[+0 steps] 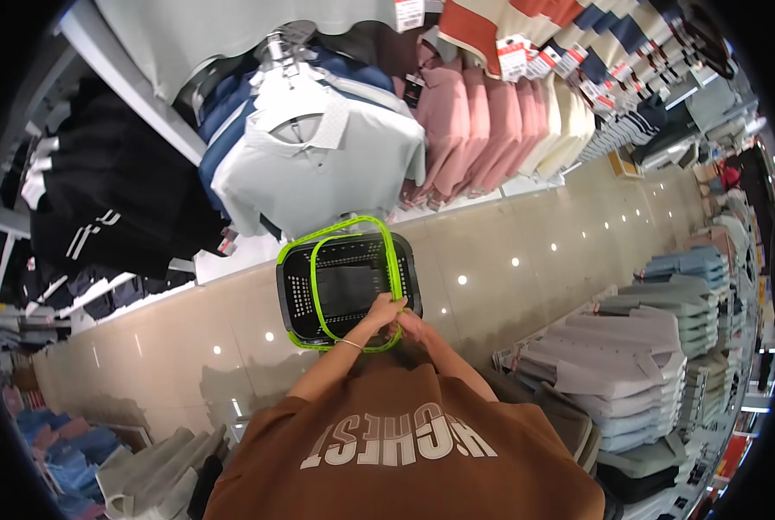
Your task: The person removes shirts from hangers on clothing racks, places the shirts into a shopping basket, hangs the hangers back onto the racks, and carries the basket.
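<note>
A black shopping basket (297,290) with a lime-green rim and two lime-green handles hangs or stands in front of my body; its dark bottom shows through the top. My left hand (385,309), with a thin bracelet at the wrist, is closed around the green handle (394,260) on the basket's right side. Just beside it, my right hand (412,324) is closed near the same handle, by the basket's right corner. Its fingertips are partly hidden behind the left hand, so what they hold is unclear.
A light grey polo shirt (335,160) hangs on a rack beyond the basket, with pink shirts (457,130) to its right and black garments (119,182) to its left. Folded shirts (613,347) are stacked on the right. Shiny tiled floor (491,260) runs between displays.
</note>
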A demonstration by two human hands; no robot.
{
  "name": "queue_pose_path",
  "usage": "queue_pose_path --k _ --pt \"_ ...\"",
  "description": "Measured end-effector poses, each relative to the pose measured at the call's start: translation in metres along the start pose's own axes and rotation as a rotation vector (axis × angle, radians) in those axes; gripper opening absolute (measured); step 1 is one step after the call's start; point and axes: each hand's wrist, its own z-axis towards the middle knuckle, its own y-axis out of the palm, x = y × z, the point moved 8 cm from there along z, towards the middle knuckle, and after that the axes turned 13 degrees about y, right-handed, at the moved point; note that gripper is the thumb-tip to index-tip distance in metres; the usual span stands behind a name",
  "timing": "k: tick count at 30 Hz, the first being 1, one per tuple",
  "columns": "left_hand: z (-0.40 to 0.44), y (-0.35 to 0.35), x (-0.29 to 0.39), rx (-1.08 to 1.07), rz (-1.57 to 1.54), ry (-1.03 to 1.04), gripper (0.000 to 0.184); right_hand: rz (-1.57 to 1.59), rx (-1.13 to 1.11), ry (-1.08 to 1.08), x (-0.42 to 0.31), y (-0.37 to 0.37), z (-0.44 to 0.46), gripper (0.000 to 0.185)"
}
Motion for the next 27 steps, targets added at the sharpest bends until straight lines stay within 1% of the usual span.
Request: queue_pose_path --k 2,3,6,9,10,12,15,16,18,19,21,22,23,25,26,27 --pt "0.011 0.02 -0.001 -0.031 0.04 0.083 0.03 0.008 0.034 -0.033 0.007 -0.021 -0.013 0.016" --pt "0.003 -0.025 -0.007 0.025 0.129 0.062 0.028 0.011 -0.04 -0.056 0.0 0.018 0.015 0.016" --pt "0.02 0.02 0.003 0.044 0.078 0.101 0.025 -0.065 0.024 -0.04 -0.009 -0.027 -0.01 0.016" --pt "0.035 0.039 0.018 0.056 0.059 0.006 0.026 -0.172 0.068 -0.022 -0.035 -0.042 -0.038 0.016" --pt "0.046 0.047 0.018 0.104 0.101 0.003 0.026 -0.205 0.057 0.015 -0.034 -0.056 -0.034 0.029" --pt "0.071 0.069 0.011 0.207 0.18 -0.006 0.027 -0.364 0.019 -0.057 -0.053 -0.079 -0.052 0.034" --pt "0.099 0.105 -0.001 0.401 0.26 -0.084 0.028 -0.301 0.001 -0.123 -0.061 -0.13 -0.039 0.043" --pt "0.11 0.114 -0.005 0.425 0.307 -0.075 0.027 -0.26 -0.021 -0.107 -0.065 -0.139 -0.044 0.042" --pt "0.133 0.13 -0.024 0.429 0.209 -0.075 0.027 -0.168 -0.052 -0.065 -0.065 -0.154 -0.062 0.041" --pt "0.135 0.144 -0.015 0.429 0.147 -0.071 0.027 -0.218 -0.049 -0.046 -0.067 -0.164 -0.073 0.041" --pt "0.133 0.163 0.009 0.437 0.131 -0.057 0.027 -0.329 -0.047 -0.015 -0.078 -0.18 -0.088 0.042" --pt "0.132 0.17 0.021 0.433 0.145 -0.033 0.027 -0.25 -0.006 -0.093 -0.08 -0.192 -0.089 0.032" --pt "0.132 0.174 0.032 0.429 0.16 -0.01 0.027 -0.318 0.062 -0.063 -0.075 -0.206 -0.084 0.028" --pt "0.137 0.18 0.044 0.335 0.226 0.057 0.03 -0.447 0.203 -0.008 -0.059 -0.244 -0.058 0.023" --pt "0.14 0.183 0.051 0.284 0.26 0.094 0.032 -0.368 0.389 -0.004 -0.053 -0.269 -0.054 0.032" --pt "0.142 0.186 0.054 0.267 0.097 0.085 0.03 -0.363 0.435 -0.023 -0.057 -0.28 -0.056 0.031"
